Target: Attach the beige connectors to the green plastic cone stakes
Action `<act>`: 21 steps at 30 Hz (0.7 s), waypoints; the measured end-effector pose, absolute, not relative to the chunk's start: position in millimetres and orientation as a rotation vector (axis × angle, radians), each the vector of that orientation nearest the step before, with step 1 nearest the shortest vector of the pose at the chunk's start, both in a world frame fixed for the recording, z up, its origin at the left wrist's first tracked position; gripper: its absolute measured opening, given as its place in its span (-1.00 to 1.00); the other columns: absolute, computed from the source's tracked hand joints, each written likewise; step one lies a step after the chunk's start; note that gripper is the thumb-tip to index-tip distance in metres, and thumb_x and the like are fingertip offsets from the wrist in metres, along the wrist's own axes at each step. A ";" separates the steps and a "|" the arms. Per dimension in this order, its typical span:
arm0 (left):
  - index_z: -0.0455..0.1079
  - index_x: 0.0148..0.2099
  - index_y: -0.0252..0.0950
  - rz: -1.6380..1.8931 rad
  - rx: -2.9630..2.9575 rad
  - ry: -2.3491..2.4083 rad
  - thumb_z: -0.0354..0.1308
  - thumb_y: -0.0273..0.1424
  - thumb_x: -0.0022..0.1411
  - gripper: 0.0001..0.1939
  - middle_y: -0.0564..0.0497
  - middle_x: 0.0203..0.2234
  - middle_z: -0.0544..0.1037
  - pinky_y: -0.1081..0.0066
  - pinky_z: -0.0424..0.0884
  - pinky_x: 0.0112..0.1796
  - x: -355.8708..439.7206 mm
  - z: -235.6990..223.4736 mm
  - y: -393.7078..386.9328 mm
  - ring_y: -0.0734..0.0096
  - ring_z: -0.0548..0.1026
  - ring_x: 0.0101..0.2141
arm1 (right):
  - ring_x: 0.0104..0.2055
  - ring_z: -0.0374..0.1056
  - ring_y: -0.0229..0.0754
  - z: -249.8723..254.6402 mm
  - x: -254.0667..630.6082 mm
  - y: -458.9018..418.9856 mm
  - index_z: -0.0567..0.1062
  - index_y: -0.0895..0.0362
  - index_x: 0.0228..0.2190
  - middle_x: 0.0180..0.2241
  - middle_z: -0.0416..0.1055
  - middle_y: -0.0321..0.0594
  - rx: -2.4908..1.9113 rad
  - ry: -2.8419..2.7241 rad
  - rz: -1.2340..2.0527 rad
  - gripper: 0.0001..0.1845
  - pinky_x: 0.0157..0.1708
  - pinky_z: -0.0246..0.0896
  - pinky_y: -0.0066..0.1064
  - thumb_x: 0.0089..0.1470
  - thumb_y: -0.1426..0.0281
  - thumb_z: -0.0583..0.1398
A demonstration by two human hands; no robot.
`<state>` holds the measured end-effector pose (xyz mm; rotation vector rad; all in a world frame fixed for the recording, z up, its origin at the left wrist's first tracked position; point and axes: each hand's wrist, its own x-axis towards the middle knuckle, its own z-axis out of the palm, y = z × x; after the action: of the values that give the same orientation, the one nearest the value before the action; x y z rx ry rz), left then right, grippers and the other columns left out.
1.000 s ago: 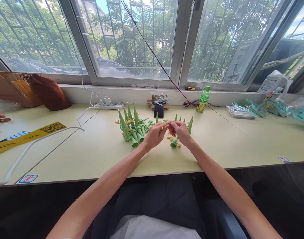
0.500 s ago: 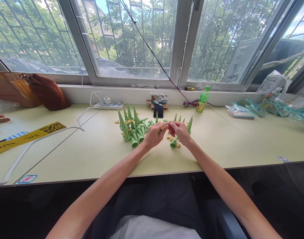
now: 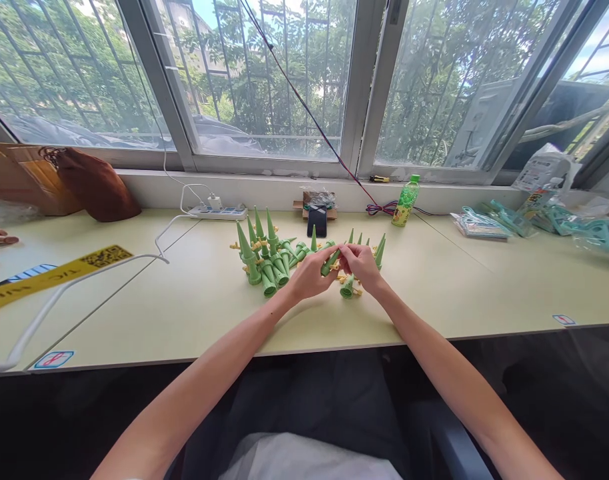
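Note:
My left hand [image 3: 310, 275] is closed around a green cone-shaped watering spike [image 3: 329, 264], tilted, partly covered by my fingers. Against its upper end, the fingers of my right hand [image 3: 363, 267] are pinched together; what lies between them is hidden. Just left of my hands, several green spikes with yellow valves [image 3: 257, 257] stand or lie in a cluster. One spike [image 3: 348, 288] lies below my right hand, its open end towards me. Behind that hand stand more spikes [image 3: 380, 252], partly covered by it. Small yellow pieces show between my hands.
A phone [image 3: 317, 221] leans on a small box at the back. A green bottle [image 3: 407, 200] stands right of it, near coiled wires. The power strip [image 3: 217, 212] is at back left, a brown bag [image 3: 97, 187] further left. Packets [image 3: 482, 223] lie at right.
The spike in my left hand has turned, so more of its green body shows and the yellow part seen before is less visible. My left hand has shifted slightly right; my right hand stays nearly in place.

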<state>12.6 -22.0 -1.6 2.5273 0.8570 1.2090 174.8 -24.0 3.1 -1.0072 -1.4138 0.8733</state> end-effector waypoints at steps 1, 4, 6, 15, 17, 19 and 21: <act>0.27 0.24 -0.30 1.199 2.526 0.865 0.13 -0.43 0.21 -0.47 -0.03 -0.28 0.56 0.46 0.38 -0.32 12.6 -1.6 -22.2 0.48 0.44 -0.42 | -0.72 0.14 -0.33 2.9 174.9 -23.8 0.37 0.13 -0.64 -0.72 0.31 -0.30 -1.018 -1.431 0.837 -0.54 -0.70 0.01 -0.46 0.08 0.06 0.18; 0.28 0.22 -0.29 1.205 2.510 0.880 0.13 -0.44 0.19 -0.48 0.09 -0.45 0.46 0.52 0.29 -0.43 13.0 -1.3 -22.7 0.55 0.34 -0.52 | -0.70 0.17 -0.31 1.5 175.0 -23.3 0.36 0.12 -0.65 -0.71 0.32 -0.29 -1.068 -1.497 0.704 -0.52 -0.67 0.05 -0.45 0.12 0.05 0.14; 0.30 0.18 -0.29 1.209 2.503 0.901 0.12 -0.45 0.19 -0.51 0.11 -0.49 0.42 0.53 0.27 -0.45 13.4 -0.8 -23.0 0.56 0.31 -0.54 | -0.68 0.20 -0.30 0.5 175.1 -23.2 0.36 0.11 -0.65 -0.70 0.35 -0.27 -1.107 -1.542 0.609 -0.51 -0.63 0.09 -0.44 0.15 0.05 0.11; 0.39 0.18 -0.25 1.296 2.460 1.028 0.02 -0.51 0.25 -0.54 -0.05 -0.21 0.59 0.44 0.40 -0.26 11.7 -5.6 -13.6 0.47 0.46 -0.40 | -0.64 0.25 -0.26 0.5 174.3 -25.0 0.42 0.12 -0.59 -0.69 0.38 -0.26 -1.177 -1.596 0.467 -0.54 -0.49 0.17 -0.40 0.18 0.08 0.08; 0.47 0.09 -0.26 1.300 2.460 1.124 0.06 -0.51 0.22 -0.60 -0.07 -0.23 0.59 0.38 0.43 -0.20 11.4 -6.9 -11.9 0.38 0.50 -0.33 | -0.64 0.26 -0.25 0.8 173.8 -25.4 0.41 0.12 -0.60 -0.70 0.37 -0.26 -1.180 -1.598 0.455 -0.53 -0.48 0.18 -0.40 0.18 0.08 0.08; 0.49 0.03 -0.28 1.267 2.458 1.213 0.09 -0.49 0.20 -0.64 -0.09 -0.24 0.59 0.34 0.44 -0.18 11.0 -7.7 -11.8 0.31 0.52 -0.28 | -0.63 0.26 -0.25 1.0 173.4 -25.8 0.41 0.11 -0.60 -0.70 0.37 -0.27 -1.181 -1.605 0.449 -0.53 -0.47 0.17 -0.40 0.19 0.08 0.08; 0.49 0.03 -0.28 1.197 2.465 1.281 0.09 -0.46 0.21 -0.65 -0.11 -0.22 0.58 0.31 0.44 -0.18 10.7 -8.4 -12.4 0.27 0.53 -0.26 | -0.64 0.25 -0.26 0.9 173.4 -26.0 0.41 0.11 -0.60 -0.70 0.37 -0.27 -1.182 -1.613 0.444 -0.54 -0.47 0.17 -0.41 0.19 0.10 0.08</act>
<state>10.7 -12.4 -8.4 2.4649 1.2805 1.1969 173.4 -26.0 0.9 -1.1819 -1.6126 0.4439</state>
